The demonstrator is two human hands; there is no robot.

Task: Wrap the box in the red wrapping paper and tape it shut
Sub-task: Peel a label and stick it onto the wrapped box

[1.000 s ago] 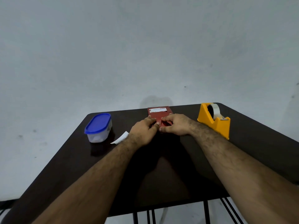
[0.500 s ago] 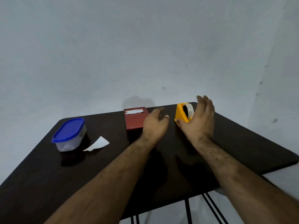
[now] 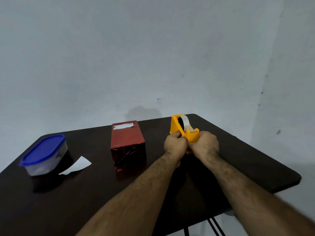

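Observation:
The box wrapped in red paper (image 3: 127, 143) stands alone at the middle of the dark table (image 3: 85, 193), a strip of tape across the far end of its top and folded paper on its near face. To its right sits the yellow tape dispenser (image 3: 183, 129) holding a roll of clear tape. My left hand (image 3: 175, 145) grips the dispenser's left side. My right hand (image 3: 205, 145) is closed around its front end below the cutter. Neither hand touches the box.
A clear plastic container with a blue lid (image 3: 44, 155) sits at the table's left. A white scrap of paper (image 3: 77, 166) lies beside it. The table's right edge and rounded far corner are close to the dispenser. A pale wall stands behind.
Both hands have left the red box and moved right onto the tape dispenser. The view has shifted right, so the box now appears left of my hands.

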